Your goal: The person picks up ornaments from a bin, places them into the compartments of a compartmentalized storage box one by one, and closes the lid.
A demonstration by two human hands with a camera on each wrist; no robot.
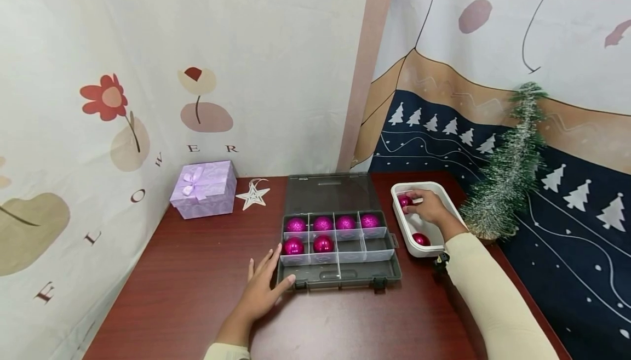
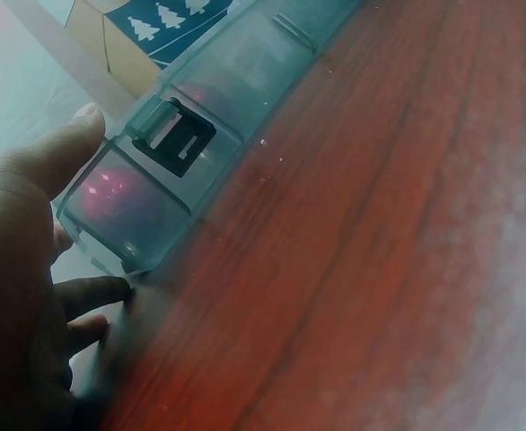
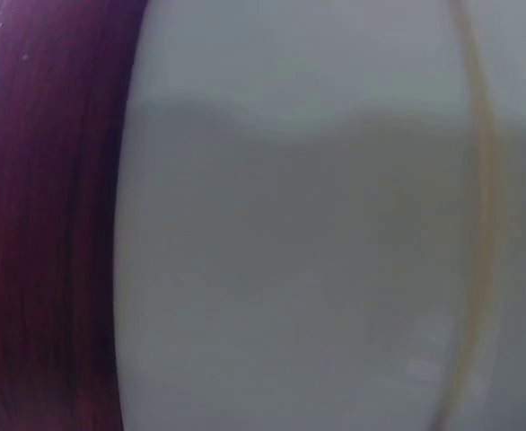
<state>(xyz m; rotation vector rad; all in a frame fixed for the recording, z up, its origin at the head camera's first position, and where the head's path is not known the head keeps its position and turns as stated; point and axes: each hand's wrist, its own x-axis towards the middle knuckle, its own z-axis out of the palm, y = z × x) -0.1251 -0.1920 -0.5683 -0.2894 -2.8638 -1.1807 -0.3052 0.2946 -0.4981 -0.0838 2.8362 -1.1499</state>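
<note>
An open clear-grey compartment box [image 1: 340, 272] stands mid-table. Its back row holds several glittery magenta baubles [image 1: 322, 224]; two shiny ones [image 1: 323, 244] sit in the left of the middle row. With fingers spread, my left hand [image 1: 263, 289] touches the box's front left corner; in the left wrist view its thumb lies by the box wall [image 2: 214, 135]. Inside the white tub [image 1: 405, 232] on the right, my right hand [image 1: 428, 205] pinches a magenta bauble [image 1: 405, 201] at the far end. Another bauble [image 1: 420, 239] lies at the tub's near end.
A lilac gift box [image 1: 207, 190] with a bow stands at the back left, beside a white star ornament [image 1: 253, 196]. A small frosted artificial tree [image 1: 508, 179] rises right of the tub. The box's lid [image 1: 330, 193] lies folded back toward the wall.
</note>
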